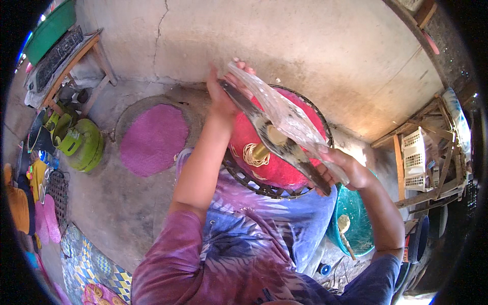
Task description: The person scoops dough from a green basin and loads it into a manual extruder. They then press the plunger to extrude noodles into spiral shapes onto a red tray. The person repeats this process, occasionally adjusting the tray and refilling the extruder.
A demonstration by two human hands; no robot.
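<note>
My left hand [227,94] is closed round the far left end of a two-handled press, and my right hand [343,170] grips its near right end. One handle is a long dark bar [249,109]; the other is a pale, whitish bar [284,109] beside it. A pale round piece [276,135] shows between them, and a brass-coloured tube [260,151] points down below. Thin pale strands [254,158] lie coiled at the tube's end. Under the press, a red sheet [284,175] lines a round black latticed tray [330,129] over my lap.
At my right stands a teal basin [363,198] with a batter-coated ladle [344,226]. A purple round mat [155,140] and a green gas cylinder [84,147] are at left. Pink sandals [48,218] lie farther left. White crates [414,157] stand right, and a wall [305,40] rises ahead.
</note>
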